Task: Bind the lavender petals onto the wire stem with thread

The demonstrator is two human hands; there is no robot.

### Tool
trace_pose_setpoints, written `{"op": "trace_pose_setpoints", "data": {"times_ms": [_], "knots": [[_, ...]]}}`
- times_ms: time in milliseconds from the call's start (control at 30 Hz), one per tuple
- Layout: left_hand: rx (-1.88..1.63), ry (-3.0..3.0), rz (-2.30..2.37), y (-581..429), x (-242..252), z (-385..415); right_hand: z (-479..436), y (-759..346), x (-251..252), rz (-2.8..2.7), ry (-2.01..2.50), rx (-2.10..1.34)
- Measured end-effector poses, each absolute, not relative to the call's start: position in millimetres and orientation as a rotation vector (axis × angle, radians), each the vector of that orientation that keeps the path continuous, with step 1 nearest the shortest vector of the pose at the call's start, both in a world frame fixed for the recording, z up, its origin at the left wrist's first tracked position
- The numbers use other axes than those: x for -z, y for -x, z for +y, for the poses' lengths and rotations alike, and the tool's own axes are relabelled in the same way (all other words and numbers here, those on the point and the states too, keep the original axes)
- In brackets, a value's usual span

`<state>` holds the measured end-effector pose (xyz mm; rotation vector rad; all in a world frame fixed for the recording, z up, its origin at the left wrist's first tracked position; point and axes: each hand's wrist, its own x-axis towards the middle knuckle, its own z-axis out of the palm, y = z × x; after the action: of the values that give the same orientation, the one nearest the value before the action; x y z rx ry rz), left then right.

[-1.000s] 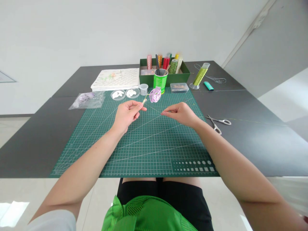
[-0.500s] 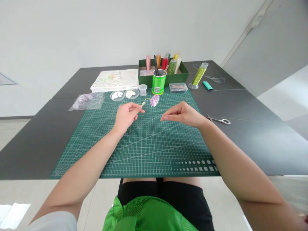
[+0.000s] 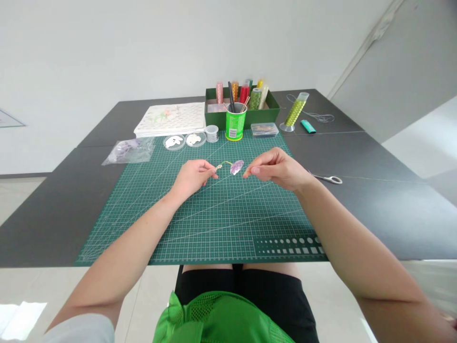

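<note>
My left hand [image 3: 195, 175] pinches the thin green stem of a small purple flower [image 3: 237, 166]. The stem bends to the right, so the bloom hangs off to the side above the cutting mat [image 3: 200, 219]. Just right of the bloom, my right hand [image 3: 273, 167] has thumb and fingertips pressed together. What lies between those fingertips, if anything, is too fine to make out. Near my right wrist are scissors [image 3: 332, 179], their blades partly hidden.
Behind the hands stand a green tub [image 3: 235, 125] of sticks, a box [image 3: 266, 116] of thread spools and a clear case [image 3: 264, 129]. Dishes of white pieces [image 3: 173, 142], a plastic bag [image 3: 129, 150] and a white foam block [image 3: 171, 119] are left. A green spool [image 3: 296, 112] stands right.
The flower has come nearer to me and slightly right with my left hand, its bloom tipping over. My right hand has shifted a little right, still pinched.
</note>
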<state>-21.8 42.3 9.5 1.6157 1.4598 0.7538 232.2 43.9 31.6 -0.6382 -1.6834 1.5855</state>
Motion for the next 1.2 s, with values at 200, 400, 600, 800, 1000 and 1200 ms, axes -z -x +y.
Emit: {"op": "trace_pose_setpoints", "data": {"times_ms": [200, 400, 600, 800, 1000, 1200], "knots": [[-0.464, -1.626, 1.328, 8, -8, 29, 41, -228, -31, -1.563, 0.603, -1.566], [-0.37, -1.627, 1.205, -1, -7, 18, 40, -224, -28, -1.537, 0.613, -1.513], [-0.351, -1.617, 1.05, -7, -10, 8, 41, -221, -24, -1.498, 0.663, -1.445], [-0.327, -1.557, 0.951, -10, -11, 2, 45, -222, -18, -1.554, 0.771, -1.375], [-0.322, -1.49, 0.883, -9, -10, 1, 51, -223, -15, -1.686, 0.912, -1.24], [-0.379, -1.466, 0.801, -6, -19, 1, 59, -223, -4, -1.963, 1.03, -1.0]]}}
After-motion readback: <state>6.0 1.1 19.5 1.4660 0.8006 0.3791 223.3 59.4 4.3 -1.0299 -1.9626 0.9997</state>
